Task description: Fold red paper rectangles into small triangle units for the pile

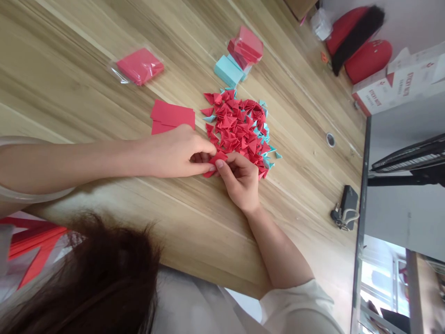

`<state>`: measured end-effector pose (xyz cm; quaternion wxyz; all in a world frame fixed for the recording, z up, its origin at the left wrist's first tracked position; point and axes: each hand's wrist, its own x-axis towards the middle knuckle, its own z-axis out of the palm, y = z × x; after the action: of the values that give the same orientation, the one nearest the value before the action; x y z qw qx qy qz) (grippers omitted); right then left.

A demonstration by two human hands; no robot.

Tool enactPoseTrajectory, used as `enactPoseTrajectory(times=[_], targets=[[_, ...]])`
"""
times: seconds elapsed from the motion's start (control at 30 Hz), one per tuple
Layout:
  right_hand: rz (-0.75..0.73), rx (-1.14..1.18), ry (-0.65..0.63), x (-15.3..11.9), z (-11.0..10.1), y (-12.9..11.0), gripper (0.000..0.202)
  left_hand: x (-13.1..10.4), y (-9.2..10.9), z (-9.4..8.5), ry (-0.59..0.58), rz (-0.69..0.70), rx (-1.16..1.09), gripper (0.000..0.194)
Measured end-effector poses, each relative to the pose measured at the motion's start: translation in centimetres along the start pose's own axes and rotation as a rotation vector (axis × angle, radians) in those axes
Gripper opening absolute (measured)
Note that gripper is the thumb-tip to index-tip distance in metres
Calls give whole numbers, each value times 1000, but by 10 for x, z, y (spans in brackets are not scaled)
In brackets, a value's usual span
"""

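Between my two hands is a small folded piece of red paper [218, 158]. My left hand [186, 150] comes in from the left and pinches one side of it, fingers curled. From below, my right hand [242, 182] grips the other side with thumb and forefinger. Just beyond the fingers lies a heap of folded red paper triangles [236, 123], with light blue triangles [266, 134] along its right edge. A few flat red paper slips [174, 116] lie overlapping beside my left wrist. Part of the held piece is hidden by my fingers.
A clear-wrapped red paper pack [141, 66] lies on the wooden table [86, 93]. Red stacks [246, 46] and light blue stacks [229, 69] stand behind the heap. Keys [340, 218] with a black case [349, 204] lie near the right edge; a white carton [399, 83] stands beyond.
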<state>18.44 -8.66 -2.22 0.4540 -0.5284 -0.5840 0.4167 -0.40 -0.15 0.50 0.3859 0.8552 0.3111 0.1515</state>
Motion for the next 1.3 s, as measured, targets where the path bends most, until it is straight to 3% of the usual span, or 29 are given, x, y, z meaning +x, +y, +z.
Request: enactPoseTrajectory(times=[0.23,0.37,0.67,1.03,1.3], targets=[[-13,-26,30,1,-1,-1,49,0,-4,0,45,-26,-116,21],[-16,-14,34,2,-2,-2,52,1,-7,0,76,-52,-243,30],[7,-13,47,3,-1,-3,56,-4,4,-2,129,-82,-300,24],[2,-3,37,1,-1,1,52,-3,2,-2,73,-83,-369,31],[0,32,39,3,0,-1,51,-3,1,-2,67,-76,-371,25]])
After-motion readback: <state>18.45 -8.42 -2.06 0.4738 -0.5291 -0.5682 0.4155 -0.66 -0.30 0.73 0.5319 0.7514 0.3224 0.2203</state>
